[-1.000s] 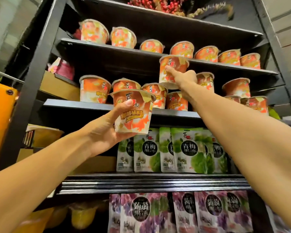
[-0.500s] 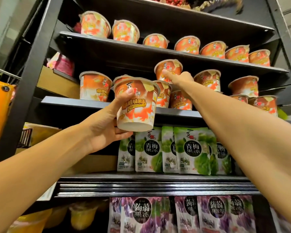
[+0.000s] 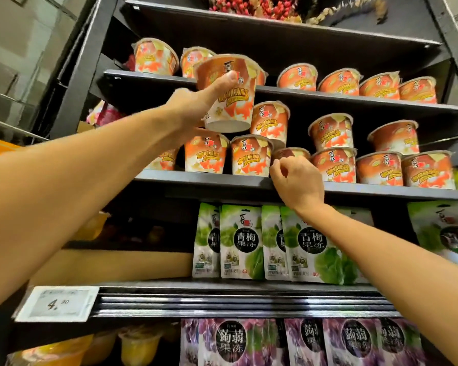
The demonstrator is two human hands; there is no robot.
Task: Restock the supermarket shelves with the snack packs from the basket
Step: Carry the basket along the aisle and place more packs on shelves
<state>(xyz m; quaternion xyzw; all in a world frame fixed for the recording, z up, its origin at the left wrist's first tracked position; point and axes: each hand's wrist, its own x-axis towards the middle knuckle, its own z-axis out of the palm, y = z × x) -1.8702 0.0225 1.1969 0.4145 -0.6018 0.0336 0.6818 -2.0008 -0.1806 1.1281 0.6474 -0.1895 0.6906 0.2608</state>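
Note:
My left hand (image 3: pixel 196 107) grips an orange and white snack cup (image 3: pixel 229 101) and holds it up in front of the shelves, above the lower row of matching cups (image 3: pixel 251 155) on the middle shelf (image 3: pixel 204 179). A second layer of cups (image 3: pixel 270 122) is stacked on that row. My right hand (image 3: pixel 296 183) sits at the front edge of the middle shelf with loosely curled fingers and holds nothing; it hides most of a cup (image 3: pixel 288 153) behind it. More cups (image 3: pixel 339 81) line the upper shelf (image 3: pixel 328 95).
Green pouches (image 3: pixel 242 241) stand on the shelf below, purple pouches (image 3: pixel 228 342) under those. A price tag (image 3: pixel 56 303) reading 4.90 sits on the lower rail. Yellow jelly cups (image 3: pixel 138 347) are at the bottom left. Black uprights (image 3: pixel 82 64) frame the rack.
My left hand has lifted its cup from middle-shelf height up toward the upper shelf. My right hand has let go of the stacked cup and dropped to the middle shelf's front edge.

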